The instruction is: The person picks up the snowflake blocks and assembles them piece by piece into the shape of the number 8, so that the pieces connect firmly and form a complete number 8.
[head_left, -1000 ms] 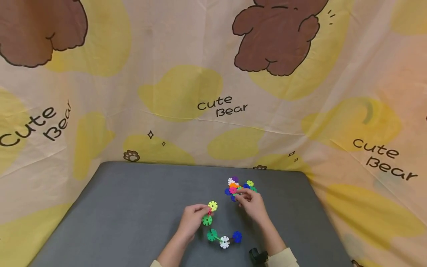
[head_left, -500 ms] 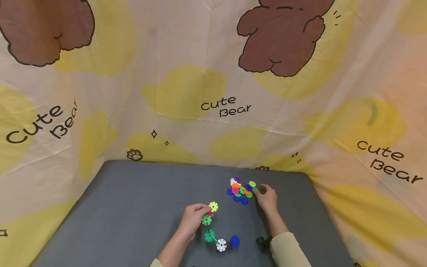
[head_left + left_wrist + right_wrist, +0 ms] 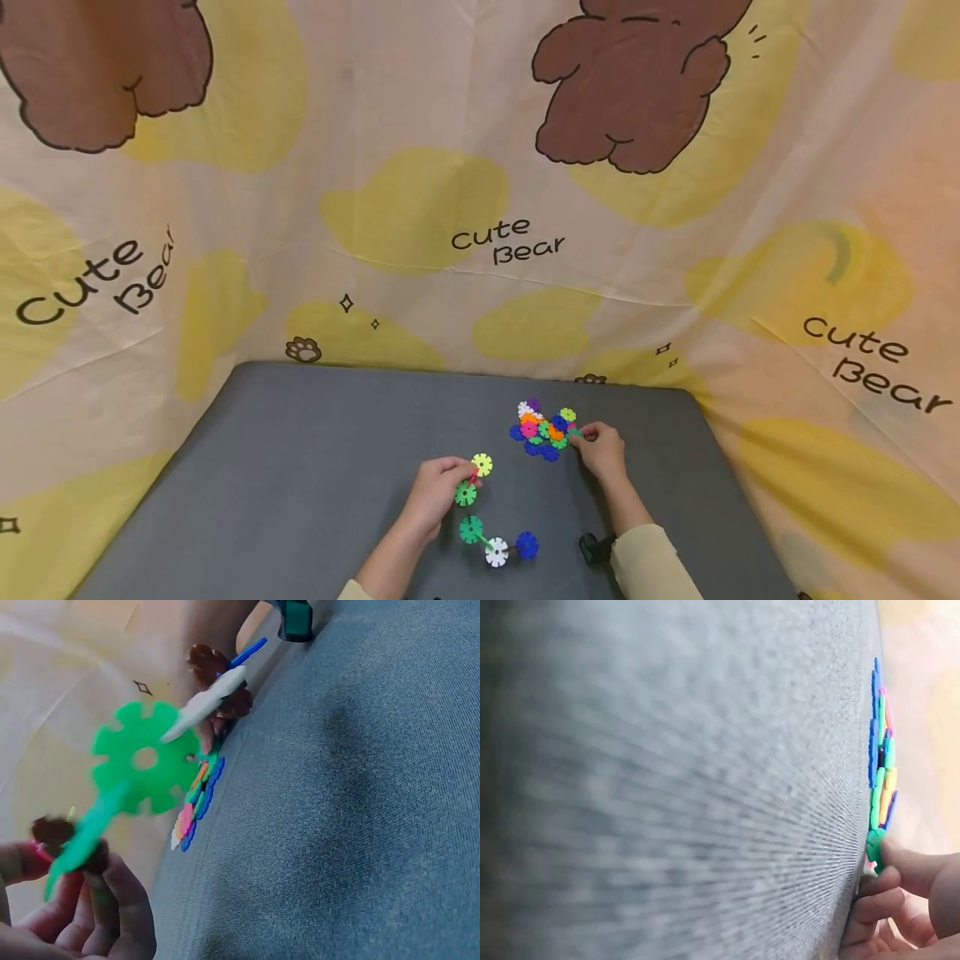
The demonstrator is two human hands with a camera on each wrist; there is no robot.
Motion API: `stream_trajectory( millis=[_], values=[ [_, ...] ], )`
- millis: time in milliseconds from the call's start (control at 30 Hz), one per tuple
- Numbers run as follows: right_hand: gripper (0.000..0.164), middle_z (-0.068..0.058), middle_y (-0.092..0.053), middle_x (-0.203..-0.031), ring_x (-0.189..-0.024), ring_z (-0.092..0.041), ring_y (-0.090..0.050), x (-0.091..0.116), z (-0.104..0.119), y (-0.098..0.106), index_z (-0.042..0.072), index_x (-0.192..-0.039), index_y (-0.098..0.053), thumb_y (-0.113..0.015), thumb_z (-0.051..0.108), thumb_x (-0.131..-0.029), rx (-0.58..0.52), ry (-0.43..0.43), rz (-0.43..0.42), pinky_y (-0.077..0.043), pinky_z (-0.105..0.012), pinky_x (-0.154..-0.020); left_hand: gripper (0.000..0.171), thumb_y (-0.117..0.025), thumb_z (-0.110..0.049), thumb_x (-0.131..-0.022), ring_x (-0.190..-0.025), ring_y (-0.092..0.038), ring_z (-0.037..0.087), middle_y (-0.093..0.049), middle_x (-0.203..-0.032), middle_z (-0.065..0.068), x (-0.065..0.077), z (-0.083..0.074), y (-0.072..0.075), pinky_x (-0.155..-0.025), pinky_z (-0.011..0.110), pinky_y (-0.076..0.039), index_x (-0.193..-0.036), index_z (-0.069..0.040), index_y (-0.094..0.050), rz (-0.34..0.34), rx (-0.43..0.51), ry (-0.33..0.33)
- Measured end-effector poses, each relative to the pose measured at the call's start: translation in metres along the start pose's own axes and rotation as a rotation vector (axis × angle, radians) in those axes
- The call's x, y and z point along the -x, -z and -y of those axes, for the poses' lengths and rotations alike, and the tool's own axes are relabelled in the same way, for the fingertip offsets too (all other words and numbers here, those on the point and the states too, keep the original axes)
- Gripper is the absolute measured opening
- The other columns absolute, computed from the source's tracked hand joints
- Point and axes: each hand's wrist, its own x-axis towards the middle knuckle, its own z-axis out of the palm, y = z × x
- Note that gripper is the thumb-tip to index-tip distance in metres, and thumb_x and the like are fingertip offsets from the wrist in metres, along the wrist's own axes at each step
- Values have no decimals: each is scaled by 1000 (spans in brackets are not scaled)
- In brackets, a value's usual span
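Note:
My left hand (image 3: 437,493) pinches one end of a chain of notched plastic discs, raised above the table. Along it run a yellow disc (image 3: 482,464), a light green disc (image 3: 466,493), a darker green disc (image 3: 471,529), a white disc (image 3: 496,552) and a blue disc (image 3: 527,546). Brown discs show edge-on between them in the left wrist view. At the right side of a loose pile of discs (image 3: 531,428), my right hand (image 3: 602,451) pinches a green disc (image 3: 876,846) between thumb and fingers, close to the tabletop.
Everything lies on a grey cloth-covered table (image 3: 315,450). A printed bear curtain (image 3: 390,208) hangs behind the table and along both sides. A black wrist camera (image 3: 595,548) sits by the right sleeve.
My right hand has moved from the front of the pile to its right side, and its fingers have closed on a green disc. The left hand holds the chain nearly still.

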Motion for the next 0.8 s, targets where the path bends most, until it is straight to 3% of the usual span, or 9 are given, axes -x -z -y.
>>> stream_trajectory(
  millis=[200,533,800],
  values=[
    [24,-7,-65,-78,-68,-20,-59,10,-3,3,1,-95,-66,-77,22,-90,-95,-46,26,-45,-30,-61,25,-61,-17,-98,-63,-64,13,-69,-78,9,3,-5,-1,-63,32,-58,-99,7,-68,46,111,38],
    [23,-7,-69,-78,-64,-16,-59,34,8,0,2,-99,-69,-78,20,-89,-195,-41,45,-47,-30,-59,24,-58,-17,-99,-57,-58,11,-70,-86,15,2,-5,-2,-60,29,-56,-108,5,-63,39,150,60],
    [17,-11,-71,-78,-62,-16,-59,60,26,-8,2,-97,-72,-79,16,-89,-291,32,79,-49,-27,-56,26,-59,-19,-100,-57,-60,13,-71,-90,17,3,-2,-2,-59,30,-56,-109,5,-62,67,175,82]
  ],
)
